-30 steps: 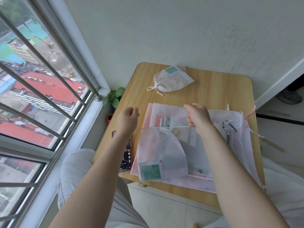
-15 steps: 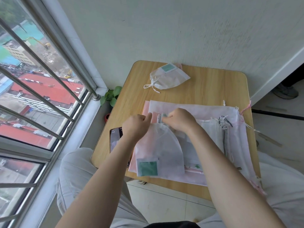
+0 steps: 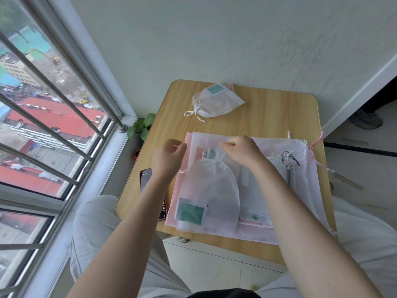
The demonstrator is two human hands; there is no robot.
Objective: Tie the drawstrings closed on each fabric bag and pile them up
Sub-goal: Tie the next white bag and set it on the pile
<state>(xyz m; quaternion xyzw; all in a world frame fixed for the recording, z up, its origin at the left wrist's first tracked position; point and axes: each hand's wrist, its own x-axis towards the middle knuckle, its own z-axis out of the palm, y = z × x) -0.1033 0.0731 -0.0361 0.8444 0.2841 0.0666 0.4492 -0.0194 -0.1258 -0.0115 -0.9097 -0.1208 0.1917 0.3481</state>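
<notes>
Your left hand [image 3: 168,157] and right hand [image 3: 240,150] hang just above the gathered mouth of the white mesh bag [image 3: 209,194], each with fingers curled and pinching a thin drawstring end. That bag lies on the flat stack of unfinished bags [image 3: 298,190], which covers the table [image 3: 268,110] almost to its near and right edges. One tied bag [image 3: 217,103] sits at the far left corner; bare wood lies to its right. A phone [image 3: 145,179] rests at the left edge.
</notes>
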